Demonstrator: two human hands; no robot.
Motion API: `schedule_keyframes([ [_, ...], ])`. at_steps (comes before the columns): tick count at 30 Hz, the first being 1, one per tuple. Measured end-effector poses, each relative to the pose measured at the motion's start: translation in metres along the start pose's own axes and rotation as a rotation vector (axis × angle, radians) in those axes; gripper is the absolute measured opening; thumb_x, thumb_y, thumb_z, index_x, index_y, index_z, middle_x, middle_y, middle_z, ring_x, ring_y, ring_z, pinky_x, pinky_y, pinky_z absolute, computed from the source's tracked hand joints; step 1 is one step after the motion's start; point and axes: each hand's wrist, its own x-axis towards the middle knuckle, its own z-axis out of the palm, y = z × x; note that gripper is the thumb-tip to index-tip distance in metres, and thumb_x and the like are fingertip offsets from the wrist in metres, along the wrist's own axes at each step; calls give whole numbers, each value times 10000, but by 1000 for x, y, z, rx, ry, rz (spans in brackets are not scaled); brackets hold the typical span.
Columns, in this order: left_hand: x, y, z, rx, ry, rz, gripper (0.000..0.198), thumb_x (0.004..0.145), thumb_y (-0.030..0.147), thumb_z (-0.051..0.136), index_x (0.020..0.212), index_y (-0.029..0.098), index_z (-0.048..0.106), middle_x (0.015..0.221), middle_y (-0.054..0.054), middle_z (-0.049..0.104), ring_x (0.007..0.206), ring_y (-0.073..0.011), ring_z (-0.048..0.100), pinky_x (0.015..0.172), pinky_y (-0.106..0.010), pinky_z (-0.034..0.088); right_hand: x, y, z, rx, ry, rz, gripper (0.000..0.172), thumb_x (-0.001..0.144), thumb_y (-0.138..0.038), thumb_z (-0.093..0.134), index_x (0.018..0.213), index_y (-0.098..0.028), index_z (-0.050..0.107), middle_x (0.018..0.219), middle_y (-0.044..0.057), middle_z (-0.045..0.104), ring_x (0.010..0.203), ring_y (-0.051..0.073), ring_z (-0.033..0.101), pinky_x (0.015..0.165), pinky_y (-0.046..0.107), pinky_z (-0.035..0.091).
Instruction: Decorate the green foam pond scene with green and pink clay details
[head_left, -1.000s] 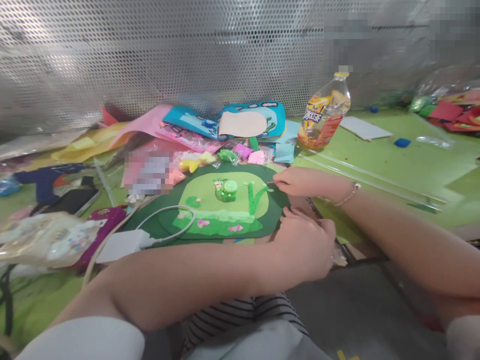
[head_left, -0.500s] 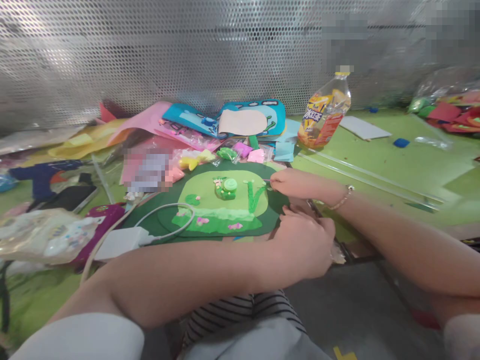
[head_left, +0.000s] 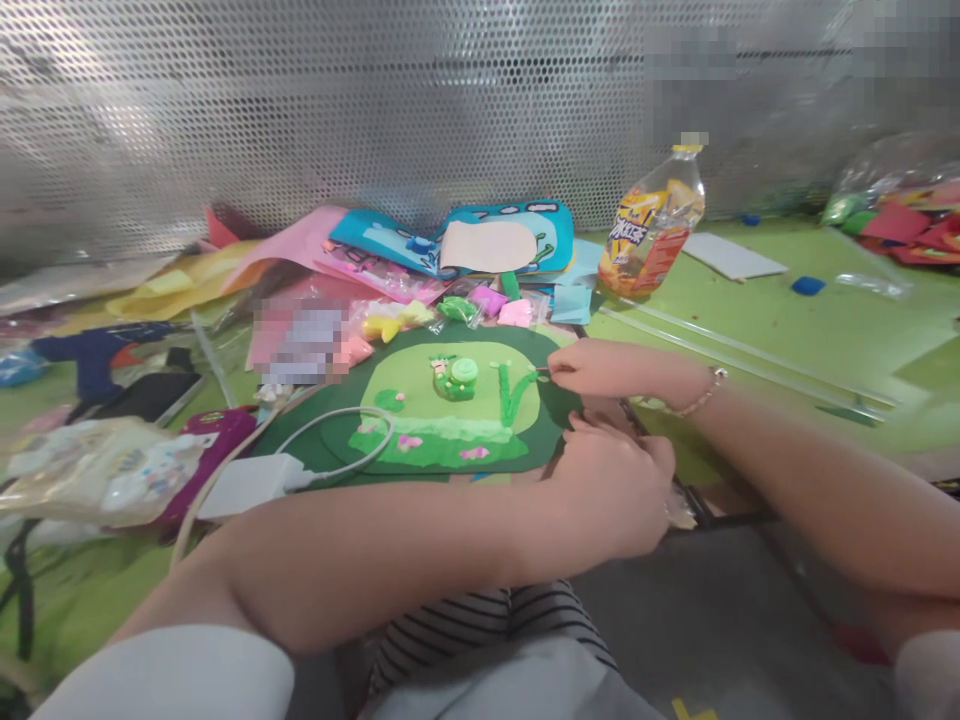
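Observation:
My right hand (head_left: 592, 368) pinches a thin pinkish stick (head_left: 543, 371), its tip at the upper right of a V-shaped green clay plant (head_left: 512, 395). The plant is on a dark green board (head_left: 551, 440) with a lighter green middle. My left hand (head_left: 616, 482) is curled at the board's lower right edge; what its fingers hold, if anything, is hidden. Left of the plant is a green clay snail (head_left: 459, 375) with a round shell. A lily pad (head_left: 388, 400) and a wavy green strip with pink flowers (head_left: 474, 453) decorate the board.
Behind the board are small bagged lumps of coloured clay (head_left: 457, 308) and blue craft sheets (head_left: 551, 235). A plastic bottle (head_left: 646, 240) stands at the back right, with clear rods (head_left: 757, 350) before it. At left, a white charger (head_left: 244, 487) and its cable overlap the board.
The stick's tip has gone from beside the plant's upper right to its right branch, and my right hand is slightly lower. The whole view has shifted a little; my left hand stays by the board.

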Motion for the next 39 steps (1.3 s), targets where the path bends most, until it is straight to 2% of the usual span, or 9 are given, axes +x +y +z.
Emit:
schedule_keyframes([
  [5, 0, 0, 1, -13, 4, -8, 429, 809, 351, 456, 1081, 19, 462, 1087, -410, 512, 967, -510, 555, 535, -427, 488, 1, 11, -1, -64, -15, -95, 285, 856, -361, 415, 640, -176, 434, 631, 17, 526, 534, 104, 401, 516, 254, 275],
  [11, 1, 0, 0, -5, -43, -2, 424, 813, 339, 453, 1085, 15, 455, 1118, -430, 473, 987, -527, 533, 567, -437, 483, 7, 24, -2, -97, 46, -191, 349, 891, -461, 396, 693, -178, 444, 662, 13, 513, 586, 113, 418, 525, 246, 249],
  [18, 2, 0, 3, 12, -6, -1, 455, 791, 351, 483, 1090, 10, 453, 1100, -420, 494, 963, -498, 563, 584, -445, 484, 9, 23, -2, -89, 53, -217, 348, 898, -453, 401, 699, -175, 467, 661, 10, 507, 583, 111, 415, 528, 241, 245],
  [26, 1, 1, 1, 20, -13, -15, 441, 799, 347, 476, 1089, 15, 457, 1102, -411, 502, 958, -487, 572, 552, -412, 483, 11, 23, 0, -70, 57, -188, 369, 889, -471, 403, 679, -174, 464, 624, -2, 495, 557, 104, 412, 521, 240, 245],
  [30, 0, 0, 3, 14, 23, 0, 410, 794, 345, 476, 1042, 19, 471, 1084, -418, 505, 970, -507, 555, 566, -439, 487, 16, 15, 8, -49, 145, -128, 382, 908, -449, 351, 675, -170, 469, 640, 14, 509, 582, 115, 424, 537, 245, 258],
  [34, 0, 0, 1, 4, 31, 9, 413, 810, 360, 454, 1034, 13, 476, 1068, -417, 514, 962, -517, 552, 516, -407, 481, 15, 5, 11, -53, 193, -110, 326, 921, -361, 332, 719, -159, 490, 735, 50, 557, 655, 127, 452, 566, 249, 272],
  [39, 0, 0, 0, 5, 17, 9, 439, 816, 376, 451, 1059, 10, 471, 1078, -406, 518, 973, -513, 549, 522, -417, 485, 7, -3, 14, -169, 229, -76, 291, 919, -364, 337, 781, -160, 493, 750, 50, 559, 597, 122, 409, 532, 262, 232],
])
